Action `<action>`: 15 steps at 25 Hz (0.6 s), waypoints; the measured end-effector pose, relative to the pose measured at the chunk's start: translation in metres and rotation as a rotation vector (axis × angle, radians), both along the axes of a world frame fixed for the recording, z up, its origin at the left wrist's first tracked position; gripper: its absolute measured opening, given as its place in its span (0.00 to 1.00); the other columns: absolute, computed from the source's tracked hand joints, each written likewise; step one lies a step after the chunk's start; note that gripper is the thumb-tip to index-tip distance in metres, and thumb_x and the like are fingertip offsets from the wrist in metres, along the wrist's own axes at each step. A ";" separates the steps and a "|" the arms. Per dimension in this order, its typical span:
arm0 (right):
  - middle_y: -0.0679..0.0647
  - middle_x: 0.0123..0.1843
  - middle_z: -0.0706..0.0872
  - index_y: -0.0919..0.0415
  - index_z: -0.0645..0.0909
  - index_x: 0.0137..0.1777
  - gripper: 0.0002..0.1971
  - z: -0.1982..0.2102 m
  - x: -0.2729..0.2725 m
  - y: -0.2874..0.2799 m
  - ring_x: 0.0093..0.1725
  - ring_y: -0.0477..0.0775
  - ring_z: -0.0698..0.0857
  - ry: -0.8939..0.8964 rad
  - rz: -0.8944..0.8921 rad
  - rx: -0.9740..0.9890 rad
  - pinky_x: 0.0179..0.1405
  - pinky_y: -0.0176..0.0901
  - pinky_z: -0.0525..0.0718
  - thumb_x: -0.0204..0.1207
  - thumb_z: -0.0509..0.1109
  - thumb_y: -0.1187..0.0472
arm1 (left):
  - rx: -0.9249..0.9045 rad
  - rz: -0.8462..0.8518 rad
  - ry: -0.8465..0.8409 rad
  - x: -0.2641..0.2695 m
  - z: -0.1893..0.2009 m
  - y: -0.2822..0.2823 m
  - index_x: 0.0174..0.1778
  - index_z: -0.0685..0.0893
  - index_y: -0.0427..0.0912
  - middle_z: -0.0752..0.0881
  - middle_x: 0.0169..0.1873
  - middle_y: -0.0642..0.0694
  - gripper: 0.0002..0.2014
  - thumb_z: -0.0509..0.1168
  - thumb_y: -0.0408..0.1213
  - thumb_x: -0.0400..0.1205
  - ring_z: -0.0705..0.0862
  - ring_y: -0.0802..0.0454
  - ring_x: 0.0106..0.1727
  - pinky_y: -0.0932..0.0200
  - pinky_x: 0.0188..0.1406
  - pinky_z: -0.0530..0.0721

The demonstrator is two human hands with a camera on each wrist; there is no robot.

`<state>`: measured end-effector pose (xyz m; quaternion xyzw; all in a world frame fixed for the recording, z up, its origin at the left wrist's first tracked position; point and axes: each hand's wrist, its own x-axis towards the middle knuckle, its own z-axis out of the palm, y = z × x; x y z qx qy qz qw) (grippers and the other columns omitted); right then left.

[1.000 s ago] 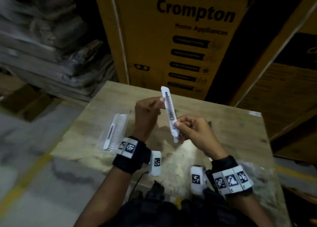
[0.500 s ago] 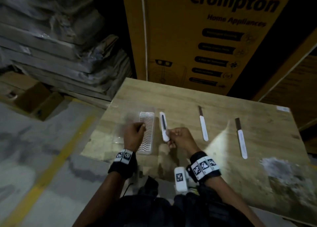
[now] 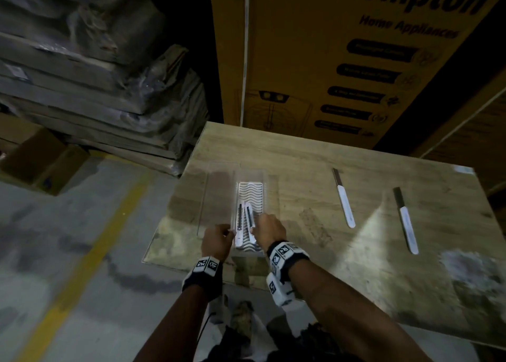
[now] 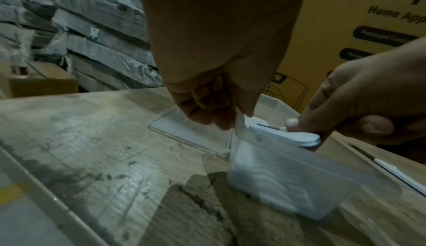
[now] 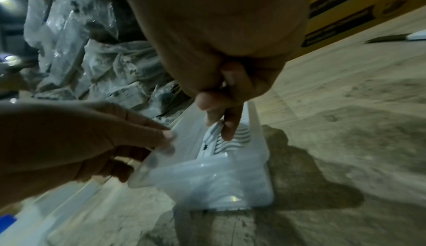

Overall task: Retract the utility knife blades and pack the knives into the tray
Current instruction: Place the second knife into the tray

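A clear plastic tray [image 3: 250, 179] with a white wavy insert stands near the table's left front edge. One white utility knife [image 3: 239, 226] lies in it along the left wall. My right hand [image 3: 256, 223] pinches a second white knife [image 3: 249, 214], blade retracted, and holds it slanted in the tray beside the first. My left hand [image 3: 230, 233] pinches the tray's near left rim [image 4: 240, 122]. In the right wrist view my fingertips [image 5: 227, 129] rest on the knife [image 5: 211, 135] over the tray [image 5: 219, 182]. Two more knives [image 3: 344, 200] [image 3: 405, 222] lie to the right with blades out.
The tray's clear lid [image 3: 216, 197] lies flat just left of the tray. A large yellow carton [image 3: 342, 60] stands behind the wooden table [image 3: 315, 156]. Wrapped stacks [image 3: 95, 87] fill the left background. The floor with a yellow line [image 3: 82, 252] lies left of the table.
My right hand has carried the knife from beside the tray's right wall into the tray, next to the first knife. My left hand has shifted to the tray's near left rim.
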<state>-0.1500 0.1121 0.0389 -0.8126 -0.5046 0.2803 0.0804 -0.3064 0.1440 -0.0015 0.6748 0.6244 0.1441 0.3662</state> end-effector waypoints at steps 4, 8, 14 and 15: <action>0.64 0.60 0.90 0.63 0.85 0.59 0.10 -0.006 -0.014 0.008 0.59 0.67 0.90 -0.077 0.067 -0.093 0.54 0.54 0.88 0.80 0.70 0.64 | -0.010 0.024 -0.100 -0.005 -0.003 -0.002 0.62 0.90 0.31 0.93 0.51 0.30 0.18 0.77 0.39 0.81 0.93 0.38 0.54 0.60 0.48 0.81; 0.64 0.58 0.90 0.65 0.87 0.56 0.10 -0.010 -0.010 0.013 0.57 0.67 0.90 0.011 -0.022 -0.108 0.51 0.53 0.87 0.77 0.70 0.64 | -0.002 0.029 -0.137 -0.013 -0.006 -0.004 0.59 0.92 0.33 0.94 0.48 0.33 0.23 0.77 0.48 0.76 0.93 0.39 0.52 0.62 0.48 0.80; 0.56 0.26 0.89 0.60 0.88 0.33 0.12 -0.007 0.009 -0.010 0.21 0.51 0.84 0.672 -0.497 0.231 0.19 0.37 0.83 0.77 0.75 0.72 | 0.291 0.006 0.095 -0.004 0.021 -0.027 0.61 0.90 0.40 0.91 0.53 0.38 0.13 0.68 0.41 0.85 0.90 0.36 0.53 0.46 0.43 0.88; 0.56 0.28 0.90 0.61 0.87 0.37 0.09 -0.002 0.016 -0.020 0.20 0.48 0.83 0.709 -0.541 0.293 0.19 0.35 0.81 0.79 0.75 0.70 | 0.342 -0.014 0.094 0.001 0.026 -0.030 0.58 0.91 0.41 0.92 0.50 0.39 0.14 0.65 0.43 0.86 0.90 0.37 0.50 0.47 0.39 0.88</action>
